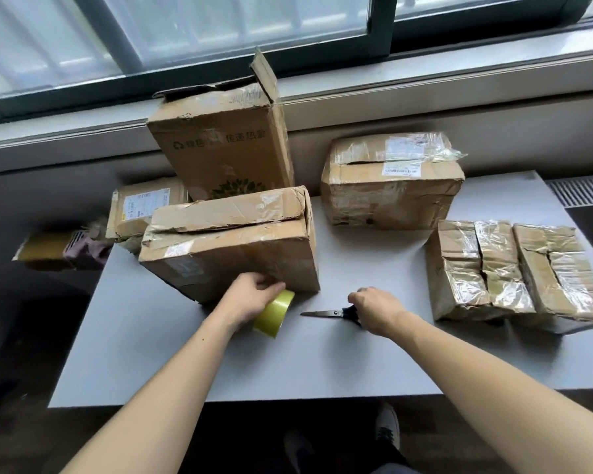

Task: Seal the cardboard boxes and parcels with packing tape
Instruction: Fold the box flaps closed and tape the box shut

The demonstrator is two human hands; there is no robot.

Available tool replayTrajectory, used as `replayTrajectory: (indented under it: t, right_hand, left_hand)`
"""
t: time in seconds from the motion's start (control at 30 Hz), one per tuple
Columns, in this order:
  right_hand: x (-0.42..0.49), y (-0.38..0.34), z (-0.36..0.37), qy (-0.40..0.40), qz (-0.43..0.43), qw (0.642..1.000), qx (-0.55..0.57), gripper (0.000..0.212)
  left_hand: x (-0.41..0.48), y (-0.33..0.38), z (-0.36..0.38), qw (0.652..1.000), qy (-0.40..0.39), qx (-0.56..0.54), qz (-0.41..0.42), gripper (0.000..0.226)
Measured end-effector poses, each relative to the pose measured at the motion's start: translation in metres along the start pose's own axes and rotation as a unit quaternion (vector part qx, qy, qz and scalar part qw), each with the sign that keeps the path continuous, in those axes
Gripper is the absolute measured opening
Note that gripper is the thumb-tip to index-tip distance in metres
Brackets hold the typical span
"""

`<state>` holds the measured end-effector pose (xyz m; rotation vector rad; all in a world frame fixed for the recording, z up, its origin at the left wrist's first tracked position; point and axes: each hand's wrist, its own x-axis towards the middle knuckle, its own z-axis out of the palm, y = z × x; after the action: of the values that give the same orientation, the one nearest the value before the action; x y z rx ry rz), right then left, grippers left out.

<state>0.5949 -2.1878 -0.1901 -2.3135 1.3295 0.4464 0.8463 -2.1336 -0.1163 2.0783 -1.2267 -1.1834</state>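
The left hand (250, 295) grips the yellow tape roll (274, 313) beside a cardboard box (233, 244), while the right hand (377, 309) holds the scissors (332, 313) on the table (220, 371)

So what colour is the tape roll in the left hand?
Yellowish-green, translucent tape roll; head view shows it best.

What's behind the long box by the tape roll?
A tall box stands right behind the long box, top flap raised, its base hidden. A labelled parcel shows behind the left end, partly covered. Their contents cannot be seen.
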Motion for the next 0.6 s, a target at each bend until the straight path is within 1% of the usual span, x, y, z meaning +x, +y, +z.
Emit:
replayTrajectory:
  t: [0.03, 0.1, 0.13, 0.17, 0.2, 0.23, 0.27, 0.3, 0.4, 0.43, 0.47, 0.5, 0.6]
  right_hand:
    - [0.0, -0.002, -0.004, 0.005, -0.002, 1.0, 0.029, 0.025]
    - [-0.001, -0.013, -0.016, 0.003, -0.012, 0.989, 0.15, 0.025]
    - [-0.003, -0.021, -0.023, 0.001, -0.022, 0.974, 0.224, 0.024]
    - [-0.005, -0.03, -0.029, 0.001, -0.028, 0.953, 0.303, 0.026]
    - [-0.007, -0.04, -0.036, -0.002, -0.027, 0.921, 0.388, 0.03]
    - [-0.01, -0.05, -0.041, -0.016, -0.022, 0.878, 0.478, 0.033]
    - [-0.012, -0.059, -0.047, -0.04, -0.017, 0.835, 0.549, 0.034]
    - [-0.014, -0.067, -0.051, -0.062, -0.016, 0.801, 0.595, 0.034]
    - [-0.016, -0.083, -0.052, -0.092, -0.024, 0.761, 0.642, 0.023]
    - [-0.015, -0.087, -0.05, -0.094, -0.027, 0.747, 0.657, 0.019]
    - [-0.014, -0.091, -0.049, -0.095, -0.032, 0.742, 0.663, 0.015]
    - [-0.013, -0.096, -0.047, -0.096, -0.037, 0.74, 0.664, 0.013]
    - [-0.014, -0.11, -0.05, -0.093, -0.063, 0.764, 0.636, 0.019]
  left_hand:
    - [-0.003, 0.002, 0.0, 1.0, -0.008, -0.02, -0.006, 0.021]
    - [-0.009, 0.006, 0.001, 0.999, -0.015, -0.04, -0.02, 0.017]
    - [-0.011, 0.007, 0.001, 0.999, -0.014, -0.047, -0.024, 0.017]
    - [-0.013, 0.008, 0.001, 0.998, -0.011, -0.053, -0.023, 0.016]
    - [-0.015, 0.008, 0.002, 0.998, -0.006, -0.062, -0.019, 0.014]
    - [-0.018, 0.009, 0.002, 0.997, -0.001, -0.073, -0.014, 0.012]
    - [-0.021, 0.01, 0.002, 0.996, 0.002, -0.084, -0.007, 0.01]
    - [-0.025, 0.011, 0.002, 0.996, 0.005, -0.091, -0.002, 0.008]
    - [-0.035, 0.011, 0.001, 0.996, 0.026, -0.08, 0.012, 0.004]
    - [-0.039, 0.011, -0.001, 0.998, 0.037, -0.055, 0.016, 0.003]
    - [-0.042, 0.011, -0.003, 0.998, 0.051, -0.021, 0.018, 0.002]
    - [-0.046, 0.012, -0.005, 0.998, 0.067, 0.006, 0.016, 0.003]
    - [-0.055, 0.012, -0.016, 0.994, 0.109, 0.029, -0.005, 0.005]
